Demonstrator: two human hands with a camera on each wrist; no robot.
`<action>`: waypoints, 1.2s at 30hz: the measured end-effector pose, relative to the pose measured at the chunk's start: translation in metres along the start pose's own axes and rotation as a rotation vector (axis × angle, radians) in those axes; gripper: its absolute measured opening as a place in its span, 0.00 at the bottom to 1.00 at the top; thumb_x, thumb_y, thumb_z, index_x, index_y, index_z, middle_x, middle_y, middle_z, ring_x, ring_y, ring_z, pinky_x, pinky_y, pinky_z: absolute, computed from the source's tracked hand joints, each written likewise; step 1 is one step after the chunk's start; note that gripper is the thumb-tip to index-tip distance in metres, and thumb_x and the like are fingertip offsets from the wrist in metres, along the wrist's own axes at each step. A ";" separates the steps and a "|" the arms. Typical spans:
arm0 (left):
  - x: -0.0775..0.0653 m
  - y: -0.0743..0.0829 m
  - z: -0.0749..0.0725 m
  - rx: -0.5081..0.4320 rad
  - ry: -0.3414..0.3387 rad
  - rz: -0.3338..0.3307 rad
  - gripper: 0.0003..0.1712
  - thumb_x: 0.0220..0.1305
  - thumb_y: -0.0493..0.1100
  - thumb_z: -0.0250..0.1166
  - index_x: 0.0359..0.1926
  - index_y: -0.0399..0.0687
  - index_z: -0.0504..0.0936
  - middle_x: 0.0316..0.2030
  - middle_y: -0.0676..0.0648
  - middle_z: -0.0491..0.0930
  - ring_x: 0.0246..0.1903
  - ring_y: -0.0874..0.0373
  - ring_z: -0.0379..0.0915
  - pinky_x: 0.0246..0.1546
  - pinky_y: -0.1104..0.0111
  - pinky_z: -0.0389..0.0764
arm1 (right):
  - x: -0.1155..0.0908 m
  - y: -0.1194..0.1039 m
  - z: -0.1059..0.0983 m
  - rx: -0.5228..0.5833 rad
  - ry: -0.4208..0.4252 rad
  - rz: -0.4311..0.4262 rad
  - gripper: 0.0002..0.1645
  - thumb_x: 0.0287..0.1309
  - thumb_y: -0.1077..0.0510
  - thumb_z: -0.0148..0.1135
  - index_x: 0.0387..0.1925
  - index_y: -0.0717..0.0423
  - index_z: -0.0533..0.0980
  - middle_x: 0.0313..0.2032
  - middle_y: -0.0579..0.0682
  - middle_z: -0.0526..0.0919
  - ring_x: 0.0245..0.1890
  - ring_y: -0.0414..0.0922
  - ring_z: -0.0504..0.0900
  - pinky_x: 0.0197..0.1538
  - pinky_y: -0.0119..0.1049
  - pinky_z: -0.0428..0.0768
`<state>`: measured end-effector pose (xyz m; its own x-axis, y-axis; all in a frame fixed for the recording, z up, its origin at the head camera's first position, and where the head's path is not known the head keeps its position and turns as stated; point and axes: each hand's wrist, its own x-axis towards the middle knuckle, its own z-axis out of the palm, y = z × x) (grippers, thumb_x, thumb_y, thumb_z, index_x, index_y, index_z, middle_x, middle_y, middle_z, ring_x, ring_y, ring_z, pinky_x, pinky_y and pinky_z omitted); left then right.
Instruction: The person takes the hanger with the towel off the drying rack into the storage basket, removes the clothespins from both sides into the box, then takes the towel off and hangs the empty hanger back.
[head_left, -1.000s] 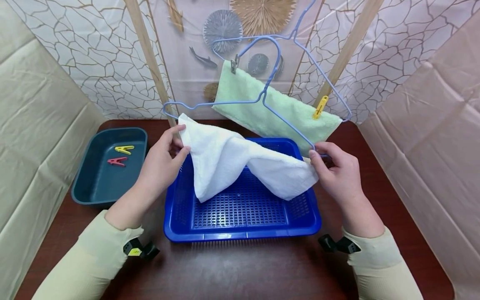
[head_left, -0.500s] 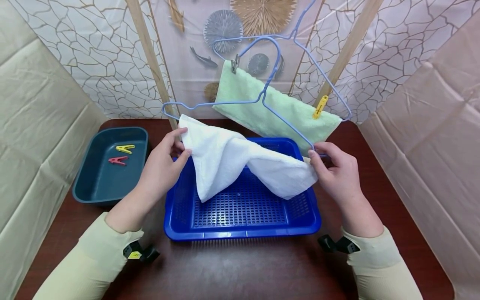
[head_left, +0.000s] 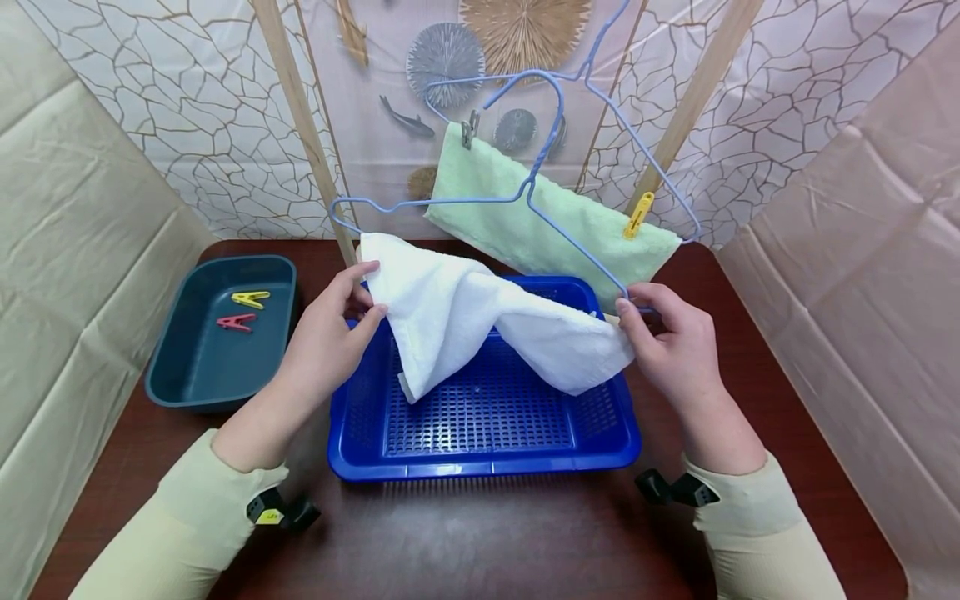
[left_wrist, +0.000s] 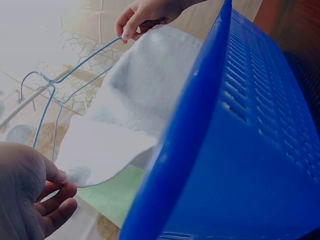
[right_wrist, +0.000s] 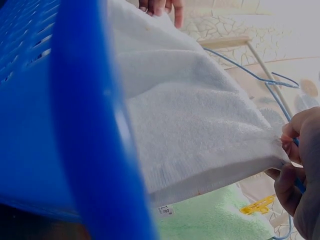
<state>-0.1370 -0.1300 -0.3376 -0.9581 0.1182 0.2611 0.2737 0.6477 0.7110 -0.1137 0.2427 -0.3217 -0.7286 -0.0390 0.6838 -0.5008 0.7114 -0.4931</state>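
A white towel point(head_left: 442, 300) hangs folded along the lower part of a blue wire hanger point(head_left: 465, 201), sagging in the middle over a blue slotted basket point(head_left: 480, 468). My left hand point(head_left: 326, 333) pinches the towel's upper left edge between thumb and fingers, seen too in the left wrist view, just below the hanger's left end. At the other side my right hand point(head_left: 675, 333) grips the hanger's right corner together with the towel's right end. In the right wrist view, the hand point(right_wrist: 300, 165) holds both towel edge and blue wire.
Behind hangs a green towel point(head_left: 525, 200) on a second blue hanger point(head_left: 637, 133), held by a metal clip point(head_left: 469, 131) and a yellow clothespin point(head_left: 639, 215). A dark teal tub point(head_left: 195, 367) at left holds yellow point(head_left: 251, 298) and red point(head_left: 236, 322) clothespins.
My left hand has shifted slightly right and down with the towel's left edge. The towel's lower left corner has also moved a little right. My right hand stays nearly still.
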 end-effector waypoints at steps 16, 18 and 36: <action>-0.008 -0.002 0.003 0.006 -0.013 0.025 0.31 0.61 0.44 0.62 0.64 0.54 0.64 0.36 0.53 0.71 0.35 0.59 0.73 0.35 0.66 0.77 | 0.001 0.000 0.002 0.008 0.000 0.010 0.08 0.53 0.64 0.63 0.38 0.58 0.80 0.26 0.51 0.83 0.26 0.21 0.74 0.31 0.14 0.71; -0.009 -0.003 0.003 0.012 -0.016 0.028 0.31 0.61 0.43 0.62 0.64 0.54 0.64 0.35 0.54 0.71 0.35 0.60 0.73 0.35 0.67 0.76 | 0.002 0.000 0.002 0.008 0.001 0.009 0.08 0.53 0.64 0.63 0.37 0.58 0.80 0.26 0.50 0.83 0.26 0.21 0.74 0.31 0.14 0.71; -0.017 -0.009 0.005 0.020 -0.056 0.025 0.31 0.60 0.43 0.63 0.64 0.54 0.65 0.35 0.54 0.72 0.33 0.60 0.72 0.33 0.65 0.77 | 0.001 0.001 0.002 -0.009 0.011 0.031 0.08 0.54 0.61 0.62 0.37 0.58 0.80 0.28 0.52 0.83 0.27 0.22 0.74 0.31 0.14 0.71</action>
<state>-0.1236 -0.1341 -0.3517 -0.9544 0.1762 0.2410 0.2962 0.6589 0.6915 -0.1160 0.2418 -0.3224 -0.7382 -0.0091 0.6746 -0.4742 0.7181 -0.5093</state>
